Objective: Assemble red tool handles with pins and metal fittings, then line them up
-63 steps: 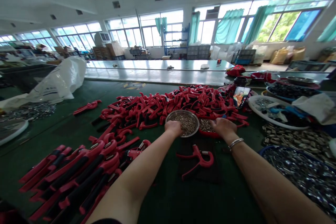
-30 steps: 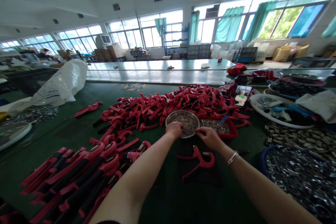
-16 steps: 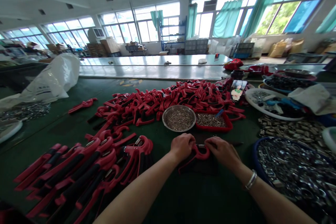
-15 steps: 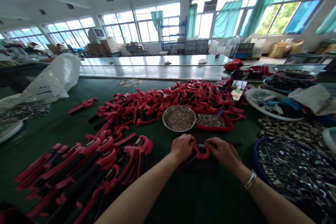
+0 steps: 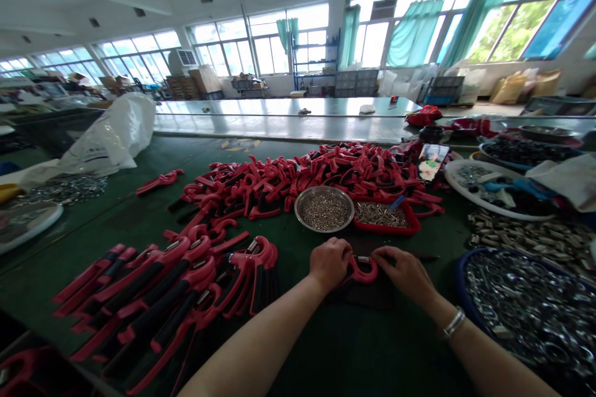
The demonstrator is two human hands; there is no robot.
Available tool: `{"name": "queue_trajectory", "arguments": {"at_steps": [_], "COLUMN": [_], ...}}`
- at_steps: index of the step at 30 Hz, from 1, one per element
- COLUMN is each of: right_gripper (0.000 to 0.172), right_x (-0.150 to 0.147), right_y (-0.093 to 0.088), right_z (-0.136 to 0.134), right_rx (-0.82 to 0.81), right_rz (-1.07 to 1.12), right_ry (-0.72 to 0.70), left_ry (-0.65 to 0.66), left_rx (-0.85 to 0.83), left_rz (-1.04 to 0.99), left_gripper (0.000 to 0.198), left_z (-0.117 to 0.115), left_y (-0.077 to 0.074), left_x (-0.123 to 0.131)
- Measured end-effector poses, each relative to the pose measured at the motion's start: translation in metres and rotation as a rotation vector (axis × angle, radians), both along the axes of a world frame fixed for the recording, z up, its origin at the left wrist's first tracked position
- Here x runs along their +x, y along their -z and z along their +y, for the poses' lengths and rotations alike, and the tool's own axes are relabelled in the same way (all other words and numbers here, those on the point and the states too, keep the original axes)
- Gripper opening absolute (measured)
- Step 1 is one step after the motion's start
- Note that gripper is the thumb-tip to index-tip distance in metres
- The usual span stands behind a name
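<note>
While red-and-black handled tools (image 5: 158, 298) lie stacked at left, the left hand (image 5: 329, 264) curls closed against a red C-shaped tool frame (image 5: 365, 273) on a dark mat (image 5: 365, 296), and the right hand (image 5: 404, 273) presses its other side, how firmly hidden. Should the frame slip under that pressure, it could jolt the steel bowl of small screws (image 5: 324, 187) or skid toward the blue-rimmed basin of metal rings (image 5: 459, 288).

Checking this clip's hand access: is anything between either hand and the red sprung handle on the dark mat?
Nothing visible does: the left hand and right hand are both on the red sprung handle. The steel bowl and red tray lie beyond it.
</note>
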State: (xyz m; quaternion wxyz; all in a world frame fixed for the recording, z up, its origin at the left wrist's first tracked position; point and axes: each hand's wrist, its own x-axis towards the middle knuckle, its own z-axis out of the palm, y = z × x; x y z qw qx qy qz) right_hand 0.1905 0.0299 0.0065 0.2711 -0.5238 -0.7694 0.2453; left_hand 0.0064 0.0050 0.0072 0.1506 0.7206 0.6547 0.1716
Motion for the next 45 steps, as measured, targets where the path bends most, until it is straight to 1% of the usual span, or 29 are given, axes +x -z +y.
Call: {"name": "queue_trajectory", "arguments": {"at_steps": [4, 7, 12, 16, 18, 22, 26, 30, 35, 39, 41, 43, 45], "right_gripper": [0.025, 0.024, 0.021, 0.02, 0.02, 0.021, 0.022, 0.022, 0.022, 0.024, 0.026, 0.028, 0.027], "right_x": [0.001, -0.001, -0.004, -0.004, -0.003, 0.0, -0.002, -0.003, -0.001, -0.007, -0.01, -0.011, -0.008], "right_y": [0.0, -0.001, -0.001, 0.002, 0.004, 0.006, 0.005, 0.005, 0.007, 0.003, 0.001, 0.001, 0.005], "right_z": [0.0, 0.0, 0.001, 0.003, 0.003, 0.004, 0.002, 0.002, 0.006, 0.003, 0.002, 0.003, 0.007], "right_rx": [-0.027, -0.018, 0.108, 0.207, 0.198, 0.12, 0.132, 0.183, 0.248, 0.424, 0.498, 0.501, 0.435], "right_rz": [0.008, -0.023, -0.151, -0.227, -0.196, -0.106, -0.122, -0.173, -0.268, -0.536, -0.643, -0.651, -0.566], "right_ry": [-0.01, -0.012, -0.041, -0.097, -0.103, -0.08, -0.059, -0.075, -0.134, -0.223, -0.245, -0.26, -0.282], "left_ry": [0.008, 0.015, 0.005, 0.0, 0.005, 0.004, 0.003, 0.006, 0.002, -0.005, -0.002, 0.002, 0.003], "left_rx": [0.024, 0.064, 0.058, 0.078, 0.087, 0.076, 0.096, 0.099, 0.073, 0.062, 0.079, 0.109, 0.13], "left_rz": [0.004, -0.004, -0.005, 0.001, -0.002, -0.003, -0.01, -0.012, -0.006, 0.002, 0.003, -0.002, -0.01], "left_gripper": [0.021, 0.02, 0.022, 0.022, 0.022, 0.023, 0.023, 0.022, 0.023, 0.024, 0.024, 0.024, 0.022], "left_z": [0.001, 0.001, 0.001, 0.0, 0.0, 0.001, 0.001, 0.002, 0.001, 0.0, -0.001, -0.001, 0.0], "left_y": [0.003, 0.007, 0.007, 0.007, 0.008, 0.009, 0.011, 0.012, 0.008, 0.006, 0.007, 0.009, 0.012], "left_x": [0.0, -0.001, -0.001, -0.001, -0.001, -0.001, -0.001, -0.001, -0.001, 0.0, 0.0, 0.001, 0.001]}}
